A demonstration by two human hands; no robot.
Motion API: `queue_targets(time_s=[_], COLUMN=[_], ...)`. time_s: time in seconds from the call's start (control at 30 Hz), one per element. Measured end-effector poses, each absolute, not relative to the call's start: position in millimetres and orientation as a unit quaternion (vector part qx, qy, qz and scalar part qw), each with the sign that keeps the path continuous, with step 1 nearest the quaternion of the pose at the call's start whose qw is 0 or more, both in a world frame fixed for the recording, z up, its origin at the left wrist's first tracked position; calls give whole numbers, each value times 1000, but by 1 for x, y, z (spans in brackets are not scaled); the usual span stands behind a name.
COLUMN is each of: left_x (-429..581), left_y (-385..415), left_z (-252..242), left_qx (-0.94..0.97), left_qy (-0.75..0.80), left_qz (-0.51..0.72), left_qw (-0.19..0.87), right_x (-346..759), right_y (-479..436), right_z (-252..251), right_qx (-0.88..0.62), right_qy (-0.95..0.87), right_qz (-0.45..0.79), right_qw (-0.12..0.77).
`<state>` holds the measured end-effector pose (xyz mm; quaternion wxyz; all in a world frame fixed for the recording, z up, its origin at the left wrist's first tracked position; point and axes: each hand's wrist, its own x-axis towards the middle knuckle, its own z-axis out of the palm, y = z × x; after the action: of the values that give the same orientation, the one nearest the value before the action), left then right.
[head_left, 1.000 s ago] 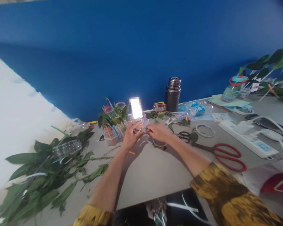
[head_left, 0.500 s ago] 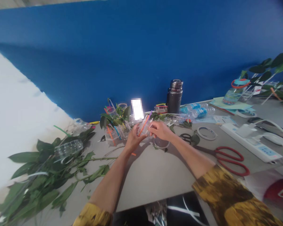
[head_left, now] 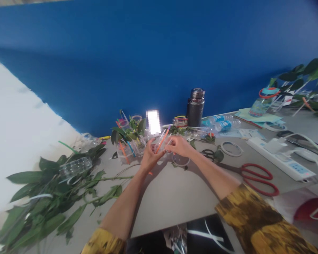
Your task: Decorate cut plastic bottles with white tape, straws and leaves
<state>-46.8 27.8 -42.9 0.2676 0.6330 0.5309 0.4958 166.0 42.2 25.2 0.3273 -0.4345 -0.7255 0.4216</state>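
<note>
Head view: left hand and right hand, fingers closed around a clear plastic piece with straws, one orange straw among them; exact grip partly hidden. Risk: straws slipping from a loose pinch, or an elbow knocking the leafy cuttings behind. Beyond, one plastic ring, two scissors, one steel flask, two water bottles.

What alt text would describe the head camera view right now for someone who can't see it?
The left hand and right hand hold colored straws over a gray table, with leafy branches and red-handled scissors nearby.
</note>
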Motion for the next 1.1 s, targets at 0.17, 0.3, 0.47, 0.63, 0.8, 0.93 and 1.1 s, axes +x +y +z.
queue_targets(time_s=[0.17,0.3,0.47,0.63,0.8,0.93,1.1], left_x=[-43,-41,-40,-42,-44,-49,-55], left_y=[23,22,24,24,24,26,28], left_z=[-38,-37,-41,-41,-42,-42,-44], left_qx=[619,618,626,631,634,634,637], left_qy=[562,564,549,545,535,532,533], left_qz=[483,480,479,474,485,487,483], left_qw=[261,262,276,282,279,280,278], right_x=[173,177,175,176,177,181,186], right_y=[43,45,47,49,52,55,57], right_z=[32,31,28,25,21,21,23], right_qx=[-460,-453,-444,-427,-421,-417,-419], right_qy=[-710,-707,-714,-717,-711,-692,-685], right_qz=[452,472,466,466,478,508,515], right_qw=[282,268,277,293,298,300,300])
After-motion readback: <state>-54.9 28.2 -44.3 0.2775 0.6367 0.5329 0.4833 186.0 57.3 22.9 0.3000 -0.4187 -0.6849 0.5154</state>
